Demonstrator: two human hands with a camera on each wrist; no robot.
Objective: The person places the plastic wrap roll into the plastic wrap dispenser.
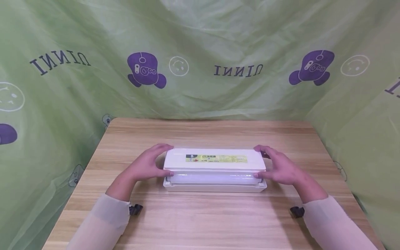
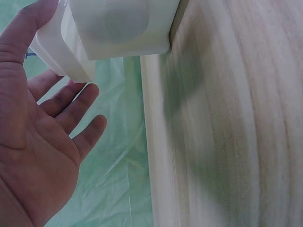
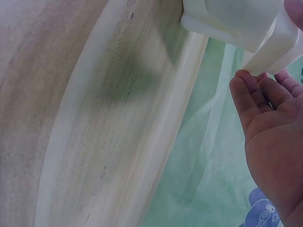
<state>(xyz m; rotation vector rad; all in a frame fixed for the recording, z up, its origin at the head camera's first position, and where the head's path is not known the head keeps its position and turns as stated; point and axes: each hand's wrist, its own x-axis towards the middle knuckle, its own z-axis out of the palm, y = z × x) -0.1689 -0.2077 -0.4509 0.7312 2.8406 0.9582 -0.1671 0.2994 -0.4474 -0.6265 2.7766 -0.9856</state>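
Note:
A white cling film dispenser sits on the wooden table, its long base (image 1: 215, 189) facing me. Inside shows a shiny roll of cling film (image 1: 212, 177). The white lid (image 1: 175, 160), with a yellow-green label, is tilted up at its front edge above the roll. My left hand (image 1: 145, 164) grips the lid's left end, thumb at the front and fingers behind. At the opposite end my right hand (image 1: 282, 169) holds it the same way. Both wrist views show fingertips at the edge of the lid (image 2: 68, 59), angled away from the base (image 3: 222, 23).
The wooden table (image 1: 200, 222) extends around the dispenser on all sides. Green curtains (image 1: 200, 97) with purple figures and smiley faces hang behind it and at both sides. Small dark devices (image 1: 136, 209) sit at the sleeve cuffs.

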